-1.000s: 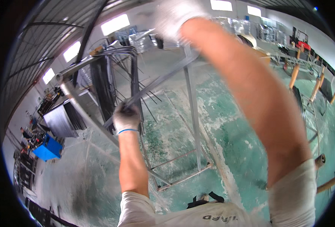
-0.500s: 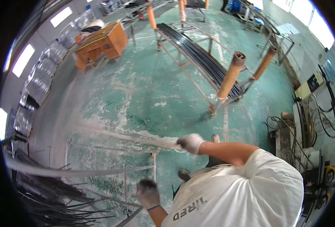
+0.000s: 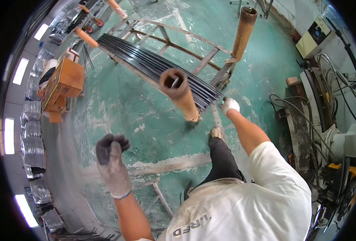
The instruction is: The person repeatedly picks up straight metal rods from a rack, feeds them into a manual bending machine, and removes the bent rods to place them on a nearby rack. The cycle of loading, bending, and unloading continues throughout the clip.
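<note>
My left hand (image 3: pixel 113 164), in a white knit glove with a dark grey coating, is raised at left over the green floor. Its fingers are loosely bent, the thumb stands apart, and it holds nothing. Farther forward, my gloved right hand (image 3: pixel 229 106) reaches to the near end of a bundle of long dark bars (image 3: pixel 145 59). Its fingers are partly hidden, so whether it touches or grips a bar cannot be told. The bars lie side by side on a metal rack cart (image 3: pixel 204 63). A brown tube post (image 3: pixel 180 92) rises at the cart's near corner.
Another brown post (image 3: pixel 244 34) stands at the cart's right corner. A wooden desk (image 3: pixel 67 78) is at far left, beside wrapped silver stacks (image 3: pixel 33 150). Cables (image 3: pixel 294 100) and machinery (image 3: pixel 344 180) line the right wall. A metal frame (image 3: pixel 162 199) stands below my left hand.
I have come closer to the rack cart, and my view has turned right. My right hand has reached forward to the bar ends. My left hand has risen away from the floor frame.
</note>
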A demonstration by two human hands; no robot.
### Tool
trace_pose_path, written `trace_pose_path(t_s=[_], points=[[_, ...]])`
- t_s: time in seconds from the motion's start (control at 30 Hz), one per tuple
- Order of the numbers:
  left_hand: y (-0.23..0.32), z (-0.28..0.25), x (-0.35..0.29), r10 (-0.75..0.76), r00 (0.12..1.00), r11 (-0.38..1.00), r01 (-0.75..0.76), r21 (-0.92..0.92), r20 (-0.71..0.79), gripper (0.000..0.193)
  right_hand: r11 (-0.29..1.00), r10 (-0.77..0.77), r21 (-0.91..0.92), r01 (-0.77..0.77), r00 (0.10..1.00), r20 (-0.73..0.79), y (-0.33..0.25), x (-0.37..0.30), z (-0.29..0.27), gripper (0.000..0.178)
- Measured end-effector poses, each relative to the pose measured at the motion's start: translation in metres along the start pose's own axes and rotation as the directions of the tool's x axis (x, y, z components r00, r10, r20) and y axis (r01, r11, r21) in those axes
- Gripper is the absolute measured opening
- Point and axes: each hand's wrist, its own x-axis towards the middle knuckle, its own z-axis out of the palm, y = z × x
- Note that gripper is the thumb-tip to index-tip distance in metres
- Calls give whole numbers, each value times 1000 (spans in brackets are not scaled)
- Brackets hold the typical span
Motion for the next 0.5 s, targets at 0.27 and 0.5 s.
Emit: trace_pose_path(t_s=[0.27,0.5], points=[[-67,223,125,-81,984,961,34,276,160,26,998,68,-18,-65,967,246,-44,170,21,75],[-67,252,124,-134,989,943,110,314,56,25,996,28,59,-67,859,511,-35,237,28,75]])
